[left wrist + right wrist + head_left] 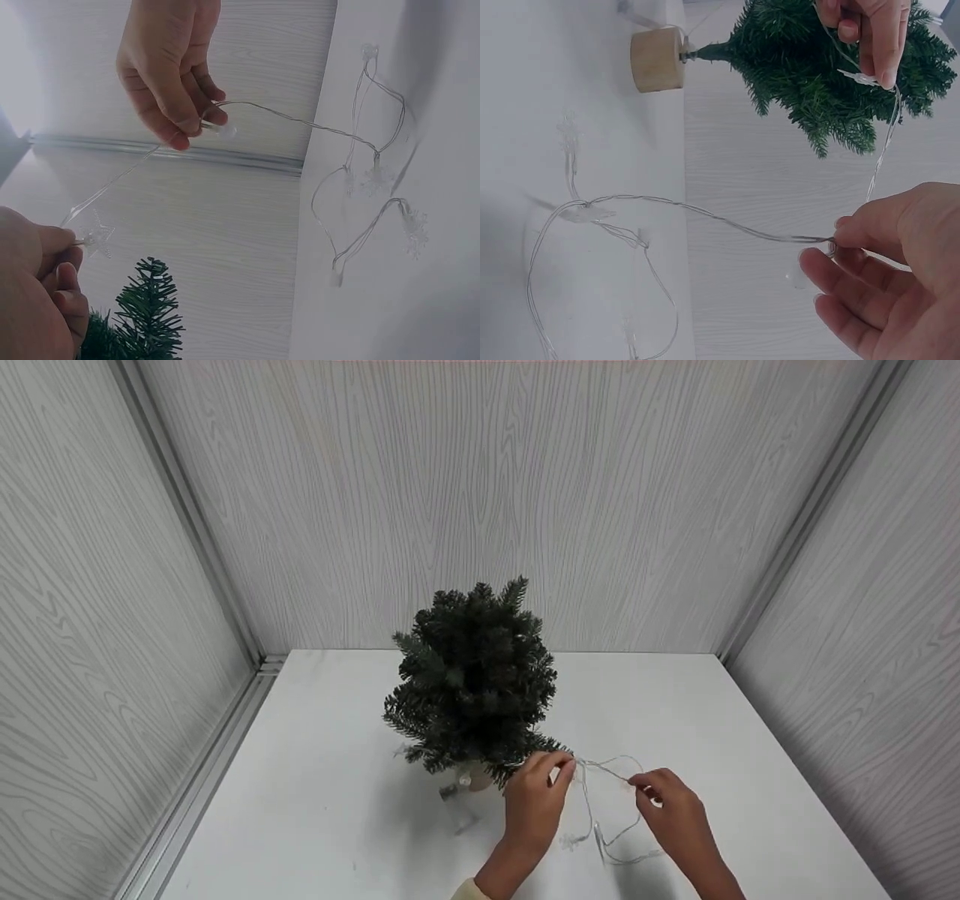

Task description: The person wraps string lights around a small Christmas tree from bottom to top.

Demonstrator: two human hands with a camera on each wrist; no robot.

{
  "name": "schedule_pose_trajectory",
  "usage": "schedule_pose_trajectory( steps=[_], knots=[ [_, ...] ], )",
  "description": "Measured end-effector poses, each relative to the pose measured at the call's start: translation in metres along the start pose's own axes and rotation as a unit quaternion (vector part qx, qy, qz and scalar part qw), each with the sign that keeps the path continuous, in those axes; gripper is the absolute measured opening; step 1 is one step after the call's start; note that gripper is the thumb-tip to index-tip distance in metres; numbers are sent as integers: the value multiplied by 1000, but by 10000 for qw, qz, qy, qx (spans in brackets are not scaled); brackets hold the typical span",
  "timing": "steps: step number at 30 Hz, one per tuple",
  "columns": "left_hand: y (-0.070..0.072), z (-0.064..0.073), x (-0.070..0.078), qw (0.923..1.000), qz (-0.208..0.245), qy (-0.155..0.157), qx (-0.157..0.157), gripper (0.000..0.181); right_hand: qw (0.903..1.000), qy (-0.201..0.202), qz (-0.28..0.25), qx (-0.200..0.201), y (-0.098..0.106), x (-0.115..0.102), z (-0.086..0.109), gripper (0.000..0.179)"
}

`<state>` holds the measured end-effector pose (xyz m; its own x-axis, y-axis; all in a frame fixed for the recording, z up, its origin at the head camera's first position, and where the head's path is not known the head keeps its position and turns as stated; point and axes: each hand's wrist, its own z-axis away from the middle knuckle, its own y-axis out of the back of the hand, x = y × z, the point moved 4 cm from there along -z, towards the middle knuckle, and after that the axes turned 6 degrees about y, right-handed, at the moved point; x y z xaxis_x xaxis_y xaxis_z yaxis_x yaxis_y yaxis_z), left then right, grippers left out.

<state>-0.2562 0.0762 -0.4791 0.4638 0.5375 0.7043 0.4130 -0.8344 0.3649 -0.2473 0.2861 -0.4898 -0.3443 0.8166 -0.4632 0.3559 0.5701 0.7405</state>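
Note:
A small artificial Christmas tree [480, 675] stands on the table, its round wooden base [658, 60] showing in the right wrist view. By its right lower branches, my left hand [534, 802] pinches a string of lights [285, 115] beside a clear star [98, 237]. Farther right, my right hand [675, 814] pinches the same wire between thumb and fingers, near a clear rounded piece [227, 130]. A length of wire runs between the two hands. The rest of the string trails down to the table, with clear snowflakes [377, 180] along it.
White table [315, 810] under everything, with grey wood-grain panels [637, 510] at the back and both sides. A metal rail [217, 750] runs along the left edge. Near the tree's base lies a pale, see-through piece [463, 819].

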Motion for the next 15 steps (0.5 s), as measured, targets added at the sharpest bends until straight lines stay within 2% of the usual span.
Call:
schedule_pose_trajectory(
  steps=[3,8,15],
  knots=[
    [-3,1,-1,10000,-15,52,-18,6,9999,-108,-85,-76,-1,4,2,28],
    [-6,3,0,9995,-23,309,-72,7,9993,-56,-216,-310,-4,7,2,37],
    [-8,3,0,9991,2,429,42,8,9935,-135,-1083,-327,-2,18,5,43]
  ],
)
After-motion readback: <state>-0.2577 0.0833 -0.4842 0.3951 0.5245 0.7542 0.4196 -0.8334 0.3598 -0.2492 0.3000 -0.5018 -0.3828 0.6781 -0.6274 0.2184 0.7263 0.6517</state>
